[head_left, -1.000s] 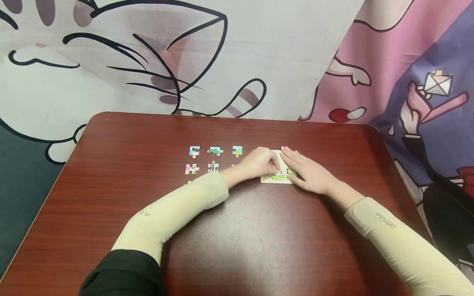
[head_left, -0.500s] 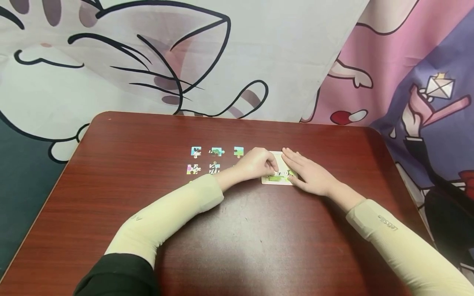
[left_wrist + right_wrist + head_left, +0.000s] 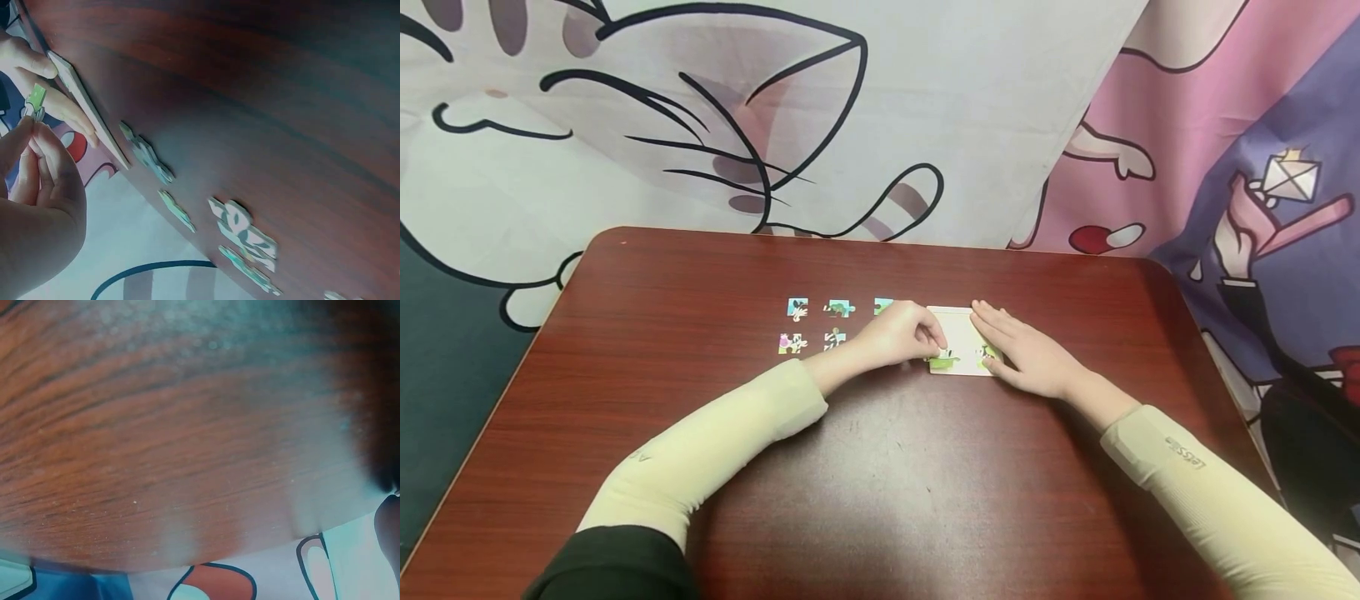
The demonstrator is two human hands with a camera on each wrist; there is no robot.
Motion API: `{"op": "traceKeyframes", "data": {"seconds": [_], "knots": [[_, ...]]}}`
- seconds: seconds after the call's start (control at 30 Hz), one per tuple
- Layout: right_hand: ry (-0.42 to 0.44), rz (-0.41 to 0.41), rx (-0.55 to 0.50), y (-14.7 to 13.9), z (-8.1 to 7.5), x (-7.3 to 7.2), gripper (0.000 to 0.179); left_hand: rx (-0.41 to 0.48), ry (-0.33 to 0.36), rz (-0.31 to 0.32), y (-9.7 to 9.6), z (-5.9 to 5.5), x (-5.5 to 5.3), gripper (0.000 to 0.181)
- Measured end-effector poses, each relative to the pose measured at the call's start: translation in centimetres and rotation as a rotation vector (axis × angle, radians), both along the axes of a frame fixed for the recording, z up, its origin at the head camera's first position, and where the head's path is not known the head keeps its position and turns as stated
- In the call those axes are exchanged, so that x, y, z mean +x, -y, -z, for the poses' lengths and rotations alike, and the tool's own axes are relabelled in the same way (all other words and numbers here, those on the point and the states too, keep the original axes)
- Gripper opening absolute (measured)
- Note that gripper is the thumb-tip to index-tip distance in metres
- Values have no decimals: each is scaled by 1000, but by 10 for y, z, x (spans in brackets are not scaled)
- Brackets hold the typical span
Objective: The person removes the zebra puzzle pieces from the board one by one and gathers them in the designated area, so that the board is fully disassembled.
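Note:
My left hand (image 3: 898, 337) pinches a small green-and-white puzzle piece (image 3: 943, 362) between thumb and fingertips, over the left part of a pale puzzle board (image 3: 953, 325). In the left wrist view this puzzle piece (image 3: 36, 100) is raised off the table, apart from the board (image 3: 94, 119). Straight fingers of my right hand (image 3: 1030, 350) rest along the board's right side, the thumb low at its corner. Another printed patch (image 3: 987, 354) shows on the board beside that thumb. Whether it is a loose piece cannot be told.
Several loose puzzle pieces (image 3: 838, 308) lie in rows left of the board, some hidden behind my left hand and forearm. The reddish-brown table (image 3: 880, 500) ends at a cartoon-printed curtain (image 3: 970, 125) behind it.
My left hand has drawn leftward over the board with the puzzle piece, uncovering more of the pale board. The right hand has kept its place.

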State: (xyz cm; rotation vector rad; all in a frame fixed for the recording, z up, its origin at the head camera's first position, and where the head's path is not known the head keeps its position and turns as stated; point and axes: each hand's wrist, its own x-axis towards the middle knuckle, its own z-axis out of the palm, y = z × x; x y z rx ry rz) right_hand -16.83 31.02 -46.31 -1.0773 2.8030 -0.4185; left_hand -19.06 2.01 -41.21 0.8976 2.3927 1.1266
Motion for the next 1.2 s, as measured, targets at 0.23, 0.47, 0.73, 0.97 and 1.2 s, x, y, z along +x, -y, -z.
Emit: {"op": "traceKeyframes", "data": {"seconds": [0.23,0.47,0.73,0.97,1.2], "knots": [[-4,3,-10,1,-1,0,75,0,45,-6,19,-1,8,5],[-6,4,-2,1,-1,0,75,12,90,-30,44,-2,14,6],[-1,5,-2,1,-2,0,75,2,99,-65,74,-3,20,6],[-9,-1,-3,1,-3,-1,75,-27,93,-106,98,1,23,6],[15,10,12,2,-4,0,76,-28,112,-122,117,8,25,6]]}}
